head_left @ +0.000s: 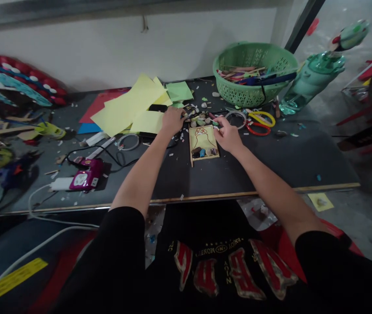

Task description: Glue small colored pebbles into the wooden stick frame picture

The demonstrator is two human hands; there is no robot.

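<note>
A small yellow card [204, 141] in a thin wooden stick frame lies flat on the dark table in front of me. It bears a brown line drawing, and several coloured pebbles [202, 152] sit along its near edge. Just beyond it is a heap of loose pebbles [200, 120]. My left hand [173, 121] rests at the heap's left side, fingers curled together; what the fingertips hold, if anything, is hidden. At the card's upper right corner is my right hand [228, 134], its fingers pinched near the heap's right end. Any small thing in that pinch is too small to name.
Yellow paper sheets [140, 102] and a dark phone-like object [158, 107] lie left. Scissors with yellow and red handles [261, 124] are right, below a green basket [254, 93] of tools and a bottle [313, 80]. A purple device [87, 175] with cables sits front left.
</note>
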